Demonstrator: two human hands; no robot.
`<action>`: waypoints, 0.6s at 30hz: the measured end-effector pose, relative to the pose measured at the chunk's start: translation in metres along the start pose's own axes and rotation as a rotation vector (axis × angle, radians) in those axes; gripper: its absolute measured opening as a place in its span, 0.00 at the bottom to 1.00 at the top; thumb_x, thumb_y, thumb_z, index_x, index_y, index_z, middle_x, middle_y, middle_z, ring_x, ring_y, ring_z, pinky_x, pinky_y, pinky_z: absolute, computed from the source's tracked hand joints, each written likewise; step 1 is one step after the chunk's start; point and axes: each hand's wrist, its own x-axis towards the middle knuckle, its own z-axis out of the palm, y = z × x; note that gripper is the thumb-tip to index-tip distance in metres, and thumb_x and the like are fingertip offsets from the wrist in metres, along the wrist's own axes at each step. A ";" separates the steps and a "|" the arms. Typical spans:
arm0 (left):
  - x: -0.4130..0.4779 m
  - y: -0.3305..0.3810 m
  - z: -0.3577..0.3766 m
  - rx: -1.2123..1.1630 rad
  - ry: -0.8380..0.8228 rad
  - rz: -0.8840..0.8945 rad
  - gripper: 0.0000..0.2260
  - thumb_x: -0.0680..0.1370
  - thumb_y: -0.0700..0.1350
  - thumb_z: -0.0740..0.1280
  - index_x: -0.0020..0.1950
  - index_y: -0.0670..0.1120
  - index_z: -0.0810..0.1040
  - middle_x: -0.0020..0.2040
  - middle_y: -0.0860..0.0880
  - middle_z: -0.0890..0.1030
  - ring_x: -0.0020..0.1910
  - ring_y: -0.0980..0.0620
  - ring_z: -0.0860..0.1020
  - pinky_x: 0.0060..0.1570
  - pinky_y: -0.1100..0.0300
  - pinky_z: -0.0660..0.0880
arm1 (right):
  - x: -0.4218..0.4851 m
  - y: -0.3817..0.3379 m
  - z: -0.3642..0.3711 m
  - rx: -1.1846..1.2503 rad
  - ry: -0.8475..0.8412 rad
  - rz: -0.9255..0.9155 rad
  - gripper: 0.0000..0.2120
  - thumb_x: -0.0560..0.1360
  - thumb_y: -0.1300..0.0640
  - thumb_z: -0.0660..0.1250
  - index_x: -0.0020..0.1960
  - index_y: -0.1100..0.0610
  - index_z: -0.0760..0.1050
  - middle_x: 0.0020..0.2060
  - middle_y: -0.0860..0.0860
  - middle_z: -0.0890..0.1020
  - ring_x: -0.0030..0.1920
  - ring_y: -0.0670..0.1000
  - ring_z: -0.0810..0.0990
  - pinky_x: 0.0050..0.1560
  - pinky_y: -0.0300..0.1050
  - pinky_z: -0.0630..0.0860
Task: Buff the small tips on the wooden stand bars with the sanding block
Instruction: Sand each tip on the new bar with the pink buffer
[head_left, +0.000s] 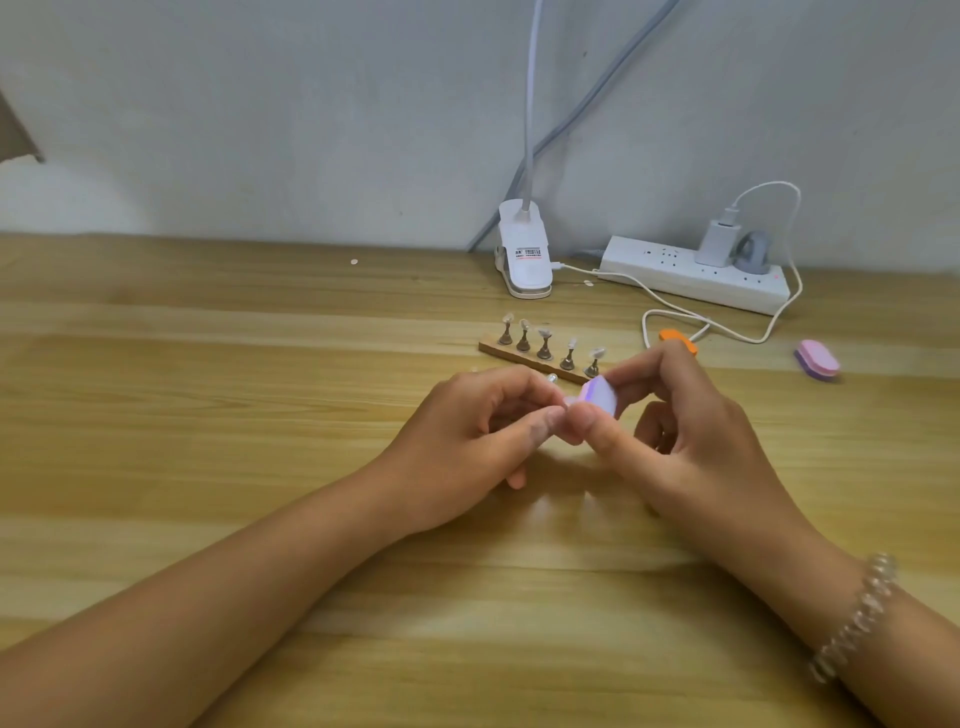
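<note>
Hiding the stand bar's (511, 353) end: right hand (696, 431) pinching sanding block (602, 397).

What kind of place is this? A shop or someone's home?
Probably a home craft corner, though I can't be sure: a wooden desk, a clip lamp by a power strip, and a stand of nail tips.

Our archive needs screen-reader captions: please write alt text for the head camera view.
Two hands meet over a wooden table: the right hand grips a pale sanding block against a small tip pinched by the left hand. Behind them, a wooden stand bar holds five more tips.
</note>
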 end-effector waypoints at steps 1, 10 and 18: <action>0.000 0.000 0.000 -0.001 0.000 -0.001 0.05 0.81 0.42 0.67 0.52 0.42 0.81 0.43 0.51 0.85 0.29 0.54 0.76 0.31 0.63 0.74 | -0.001 0.000 0.001 -0.032 -0.001 -0.025 0.20 0.71 0.35 0.70 0.49 0.50 0.70 0.41 0.42 0.81 0.26 0.49 0.72 0.30 0.37 0.66; 0.000 0.002 0.001 -0.009 0.018 0.051 0.04 0.81 0.38 0.66 0.52 0.42 0.81 0.42 0.58 0.83 0.32 0.61 0.79 0.31 0.66 0.73 | 0.005 0.003 -0.003 0.094 0.080 0.099 0.25 0.65 0.34 0.71 0.49 0.52 0.71 0.42 0.42 0.82 0.25 0.45 0.70 0.29 0.37 0.68; -0.001 0.002 0.001 0.130 0.020 0.098 0.05 0.78 0.37 0.68 0.47 0.45 0.81 0.37 0.61 0.79 0.26 0.58 0.75 0.31 0.64 0.72 | -0.001 -0.001 0.002 -0.055 -0.019 -0.054 0.20 0.70 0.36 0.72 0.48 0.50 0.71 0.40 0.43 0.80 0.26 0.49 0.72 0.30 0.37 0.66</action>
